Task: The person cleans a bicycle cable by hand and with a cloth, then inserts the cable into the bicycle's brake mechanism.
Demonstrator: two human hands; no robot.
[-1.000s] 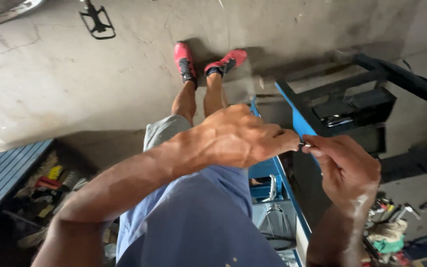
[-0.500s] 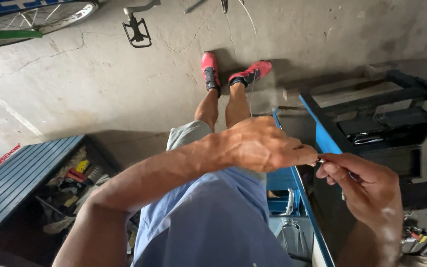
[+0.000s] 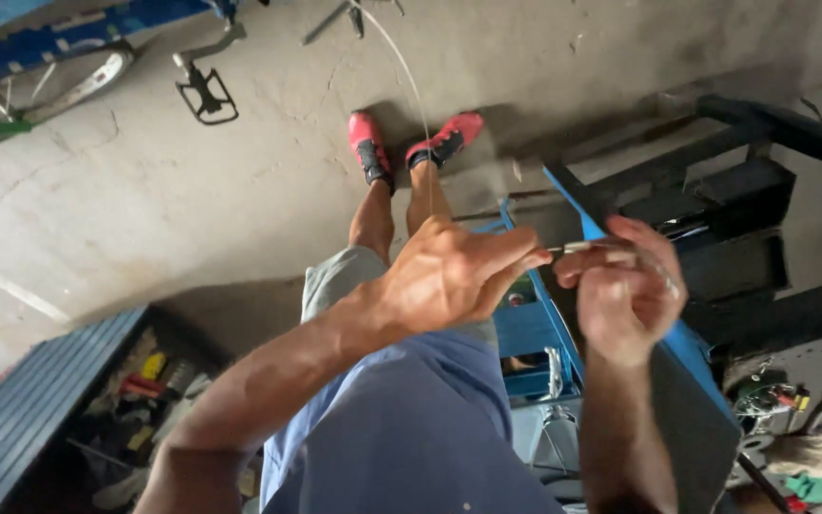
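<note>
My left hand (image 3: 449,276) is raised in front of my chest, fingers pinched together toward the right. A thin pale cable (image 3: 418,114) runs down from the top of the view into this hand. My right hand (image 3: 620,300) is close beside it, blurred, its fingers curled around a small silvery metal end piece (image 3: 577,247) that sticks out between the two hands. The fingertips of both hands nearly meet at that piece. Below the hands I see my blue shirt, grey shorts and red shoes (image 3: 368,143) on the concrete floor.
A bicycle pedal (image 3: 204,95) and part of a wheel (image 3: 68,86) show at the top left. An open blue toolbox (image 3: 59,400) with several tools lies at the lower left. A blue cart (image 3: 563,333) and a black rack (image 3: 744,209) stand at the right, with loose tools (image 3: 792,419) beneath.
Both hands have risen and look larger in view. My right hand has turned so its fingers curl over the metal piece. The thin cable from above has come into sight.
</note>
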